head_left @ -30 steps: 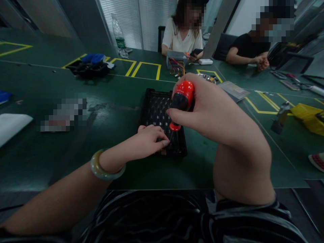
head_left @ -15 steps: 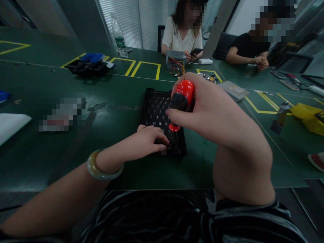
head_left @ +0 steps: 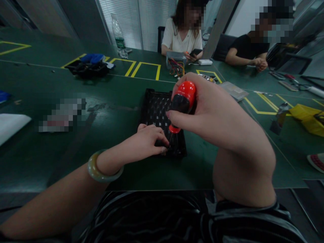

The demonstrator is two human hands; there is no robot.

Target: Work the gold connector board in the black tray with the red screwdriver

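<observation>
A black tray-like part (head_left: 157, 108) with a patterned surface lies on the green table (head_left: 113, 125). My right hand (head_left: 199, 108) is wrapped round the red and black handle of a screwdriver (head_left: 183, 98), whose thin shaft points down at the part's near edge. Beside the screwdriver's tip, my left hand (head_left: 149, 140) rests on the near left of the part, with thumb and fingertips pinched together. What those fingertips hold, if anything, is too small to make out.
A black tray with blue items (head_left: 88, 64) stands at the back left, a metal box with coloured wires (head_left: 176, 59) at the back centre. Two people sit across the table. A yellow bag (head_left: 308, 116) and a flat grey piece (head_left: 234, 90) lie to the right.
The screwdriver's handle has tilted slightly to the right, together with my right hand. My left hand stays at nearly the same place.
</observation>
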